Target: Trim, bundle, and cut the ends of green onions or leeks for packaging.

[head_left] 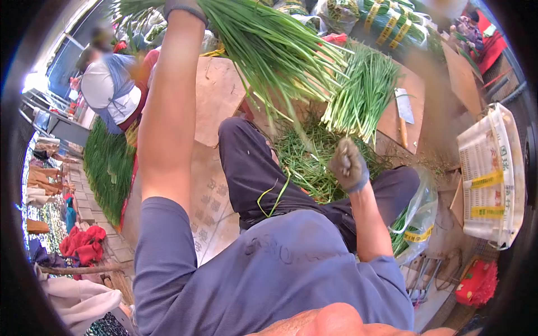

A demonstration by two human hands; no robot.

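At the top edge, my left hand (186,8), in a dark glove, holds up a big bunch of green chives (274,47); its fingers are mostly out of view. The pale stem ends of the bunch hang to the right. My right hand (348,166), in a dirty grey glove, is closed in a fist above my right thigh, and whatever it may hold is hidden. Just beyond it lies a second pile of chives (364,89) on a wooden board (412,92). Loose trimmed leaves (308,162) are heaped between my legs.
A cleaver (403,109) with a wooden handle rests on the board. To the right stand a white plastic basket (487,179) and a plastic bag (423,210) with greens. Another person (109,87) is at the left, near more chives (109,162). Wrapped bundles (392,25) lie at the back.
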